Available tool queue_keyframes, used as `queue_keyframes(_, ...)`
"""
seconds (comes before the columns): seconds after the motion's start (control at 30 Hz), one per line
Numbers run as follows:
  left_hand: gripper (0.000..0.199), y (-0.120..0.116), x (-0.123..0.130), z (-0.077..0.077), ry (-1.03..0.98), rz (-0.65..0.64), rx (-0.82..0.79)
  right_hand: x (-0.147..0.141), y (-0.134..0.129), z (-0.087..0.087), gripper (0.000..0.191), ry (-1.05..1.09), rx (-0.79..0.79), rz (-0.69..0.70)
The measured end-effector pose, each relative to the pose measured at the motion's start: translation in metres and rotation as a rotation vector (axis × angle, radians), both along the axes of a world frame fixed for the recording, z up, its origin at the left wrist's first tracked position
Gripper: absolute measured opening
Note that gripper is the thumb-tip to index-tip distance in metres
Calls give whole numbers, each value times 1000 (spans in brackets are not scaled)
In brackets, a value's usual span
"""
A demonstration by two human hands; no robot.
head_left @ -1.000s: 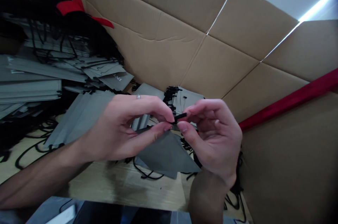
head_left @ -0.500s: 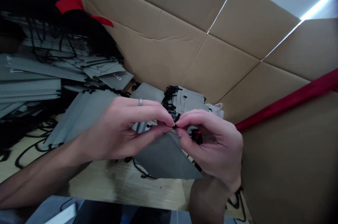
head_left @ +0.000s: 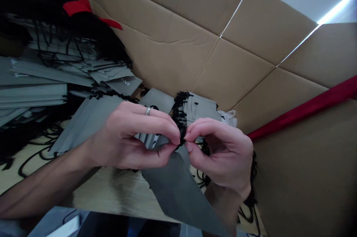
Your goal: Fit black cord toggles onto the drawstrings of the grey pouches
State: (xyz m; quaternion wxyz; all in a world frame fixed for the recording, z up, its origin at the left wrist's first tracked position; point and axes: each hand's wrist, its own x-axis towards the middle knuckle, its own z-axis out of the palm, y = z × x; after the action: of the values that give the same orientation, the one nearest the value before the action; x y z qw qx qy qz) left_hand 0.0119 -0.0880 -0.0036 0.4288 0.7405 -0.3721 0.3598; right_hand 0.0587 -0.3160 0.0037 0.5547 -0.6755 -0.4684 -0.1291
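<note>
My left hand [head_left: 145, 136], with a ring on one finger, pinches a short black cord [head_left: 183, 134] between thumb and forefinger. Facing it, my right hand [head_left: 220, 151] pinches the same cord from the other side, fingertips close together. Below the fingertips a flat grey bag-like panel [head_left: 181, 192] hangs tilted, its lower corner toward me. The cord appears to join its upper corner, though my fingers partly hide that spot.
Grey panels with black cords lie piled at the left [head_left: 36, 93], with a red strip [head_left: 78, 6] on top. Another grey stack [head_left: 205, 105] stands against the cardboard wall [head_left: 167, 43]. A dark red band [head_left: 306, 106] crosses the right side. A pale tabletop [head_left: 125, 192] lies below.
The grey panel has swung down, its lower corner now nearer me. My left fingertips have shifted slightly down and left, and more black cord shows between my hands.
</note>
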Motion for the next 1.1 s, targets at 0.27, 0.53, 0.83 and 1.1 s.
queue_keyframes(0.27,21,-1,12,2,53,-190,-151,-1,7,-2,30,7,114,1)
queue_keyframes(0.53,6,-4,10,0,549,-353,-140,0,12,-4,28,-132,250,-142)
queue_keyframes(0.83,21,-4,3,6,407,-216,51,16,-13,1,62,130,-13,226)
queue_keyframes(1.1,21,-2,-2,2,340,-145,142,20,-16,0,26,60,-81,223)
